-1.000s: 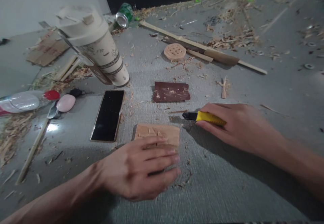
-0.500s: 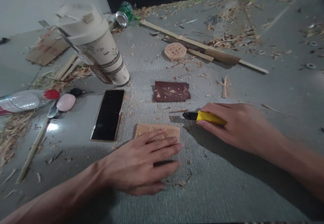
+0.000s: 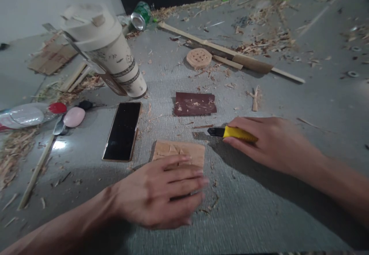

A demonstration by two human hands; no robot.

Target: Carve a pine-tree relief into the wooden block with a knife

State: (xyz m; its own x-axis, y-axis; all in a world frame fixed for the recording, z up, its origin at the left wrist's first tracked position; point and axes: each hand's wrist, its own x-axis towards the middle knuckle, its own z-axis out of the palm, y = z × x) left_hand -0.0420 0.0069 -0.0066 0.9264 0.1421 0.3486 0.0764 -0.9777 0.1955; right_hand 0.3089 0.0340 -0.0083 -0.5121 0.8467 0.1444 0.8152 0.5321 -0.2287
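One carved wooden block lies flat on the worktop, beneath the left hand. That hand's fingers are slightly spread; whether they press on the block cannot be told. Expect a light, stiff piece; raised carving may chip, so hold by the plain side edges. The right hand grips a yellow cutter, apart from the block. Beyond lies a brown sheet; leftward, a phone.
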